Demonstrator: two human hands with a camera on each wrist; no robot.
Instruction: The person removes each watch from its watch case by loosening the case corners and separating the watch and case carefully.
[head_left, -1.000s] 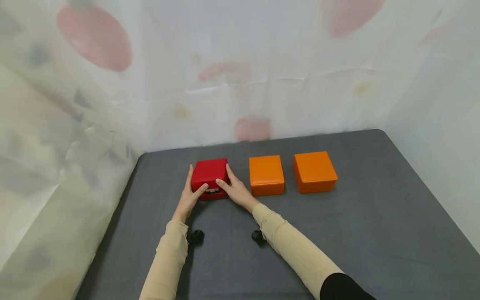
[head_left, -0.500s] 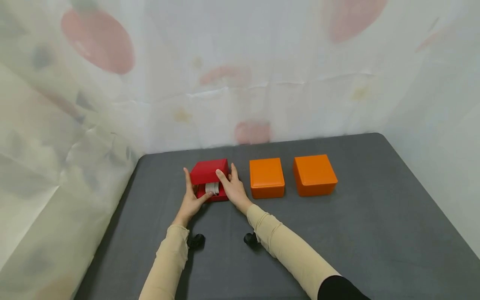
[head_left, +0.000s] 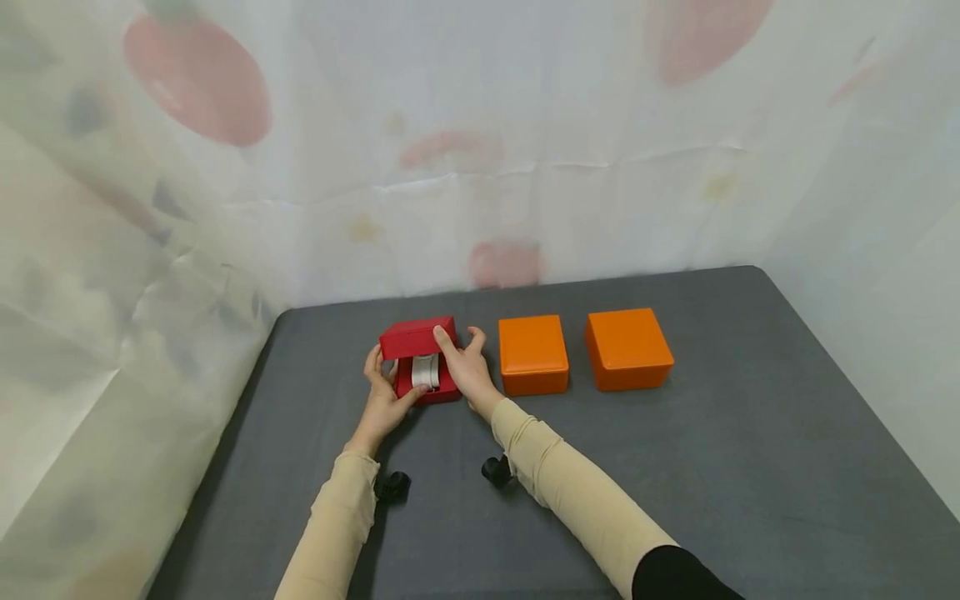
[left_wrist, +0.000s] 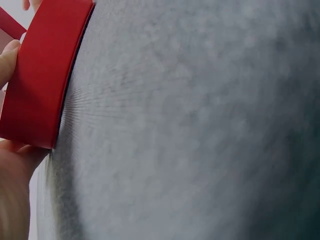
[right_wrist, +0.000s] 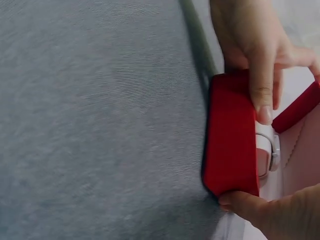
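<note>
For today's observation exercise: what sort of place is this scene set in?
Probably a staged recording booth rather than a home: a dark grey table is screened by translucent spotted curtains, and three small boxes stand in a row, one red box and two orange boxes.

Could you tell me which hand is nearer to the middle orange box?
Right. The right hand holds the red box beside the middle orange box; the left hand is on the red box's far side.

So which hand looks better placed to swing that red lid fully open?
Probably the right hand: its fingers already lie on the raised lid of the red box, while the left hand grips the base.
</note>
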